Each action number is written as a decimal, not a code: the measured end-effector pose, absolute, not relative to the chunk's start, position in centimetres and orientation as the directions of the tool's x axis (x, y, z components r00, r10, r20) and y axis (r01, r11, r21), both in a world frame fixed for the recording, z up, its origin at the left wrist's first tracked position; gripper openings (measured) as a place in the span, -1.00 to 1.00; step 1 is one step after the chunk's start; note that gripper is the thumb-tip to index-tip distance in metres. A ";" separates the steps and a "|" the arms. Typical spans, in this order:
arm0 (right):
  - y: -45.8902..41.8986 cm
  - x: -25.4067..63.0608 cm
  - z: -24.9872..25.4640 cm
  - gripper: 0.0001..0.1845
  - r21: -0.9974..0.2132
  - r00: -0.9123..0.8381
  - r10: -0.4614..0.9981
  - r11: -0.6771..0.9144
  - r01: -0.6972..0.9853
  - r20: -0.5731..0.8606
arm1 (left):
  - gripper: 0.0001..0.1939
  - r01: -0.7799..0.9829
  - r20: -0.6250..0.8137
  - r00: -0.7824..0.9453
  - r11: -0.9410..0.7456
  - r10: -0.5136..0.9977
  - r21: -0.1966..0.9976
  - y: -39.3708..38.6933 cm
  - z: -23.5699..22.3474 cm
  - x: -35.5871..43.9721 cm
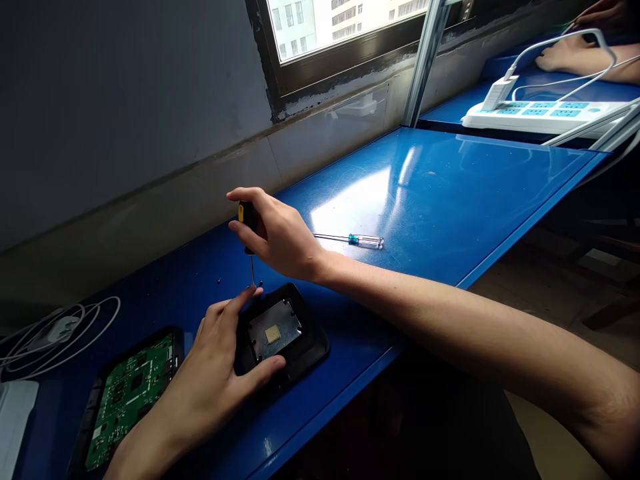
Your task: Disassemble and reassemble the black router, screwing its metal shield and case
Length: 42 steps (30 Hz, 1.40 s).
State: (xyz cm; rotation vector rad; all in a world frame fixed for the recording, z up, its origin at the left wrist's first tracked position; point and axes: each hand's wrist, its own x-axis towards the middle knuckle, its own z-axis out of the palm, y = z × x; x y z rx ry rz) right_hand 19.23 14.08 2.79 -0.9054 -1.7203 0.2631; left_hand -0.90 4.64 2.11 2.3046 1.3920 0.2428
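Observation:
My right hand [280,233] is closed around the black and yellow handle of a screwdriver [248,215], whose thin shaft points down. The tip ends beside the fingertips of my left hand [215,360], at the far left corner of a black plastic housing [313,340]. My left hand spans that housing, thumb on its near side and fingers along its far left side, gripping it against the table. A metal plate [287,325] with a small beige pad [273,334] sits inside the housing. The exact contact at the screwdriver's tip is partly hidden by my fingers.
A second screwdriver [365,241] with a clear handle lies beyond my right wrist. At left are a green circuit board [135,387] in a black case and a coiled white cable [95,313]. A power strip [540,117] and another person's hand [563,55] are at back right.

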 end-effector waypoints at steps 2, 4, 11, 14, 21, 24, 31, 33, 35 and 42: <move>14.0 19.2 2.8 -0.69 -0.591 -0.081 0.676 0.690 0.418 0.732 | -0.19 0.801 -0.083 0.469 -0.384 0.879 0.459 4.7 2.1 -0.9; 14.0 19.1 2.7 -0.70 -0.588 -0.079 0.668 0.699 0.407 0.740 | -0.18 0.804 -0.105 0.461 -0.365 0.881 0.469 4.7 2.3 -0.9; 14.1 19.1 2.6 -0.65 -0.516 -0.053 0.591 0.741 0.429 0.805 | -0.15 0.800 -0.124 0.451 -0.339 0.884 0.494 4.8 2.5 -0.8; 14.2 19.2 2.7 -0.62 -0.494 -0.034 0.568 0.742 0.453 0.822 | -0.13 0.800 -0.138 0.450 -0.330 0.882 0.501 4.7 2.5 -0.9; 14.5 19.7 3.0 -0.59 -0.500 0.017 0.565 0.715 0.490 0.825 | -0.13 0.793 -0.133 0.459 -0.337 0.879 0.507 4.7 2.6 -0.9; 14.6 19.9 3.0 -0.56 -0.501 0.029 0.563 0.711 0.493 0.826 | -0.13 0.788 -0.133 0.464 -0.340 0.876 0.513 4.8 2.6 -0.9; 14.9 20.1 3.0 -0.58 -0.522 0.087 0.552 0.710 0.473 0.829 | -0.10 0.783 -0.144 0.469 -0.335 0.871 0.524 4.7 2.9 -0.6; 14.8 20.0 2.9 -0.61 -0.533 0.103 0.550 0.719 0.446 0.829 | -0.12 0.772 -0.126 0.482 -0.352 0.867 0.530 4.7 3.1 -0.5; 14.7 19.9 2.8 -0.64 -0.545 0.118 0.553 0.724 0.423 0.825 | -0.15 0.750 -0.087 0.507 -0.390 0.857 0.534 4.7 3.3 -0.5; 14.2 19.4 2.9 -0.62 -0.568 0.169 0.549 0.733 0.374 0.819 | -0.14 0.689 -0.025 0.584 -0.479 0.812 0.544 4.9 3.8 -0.5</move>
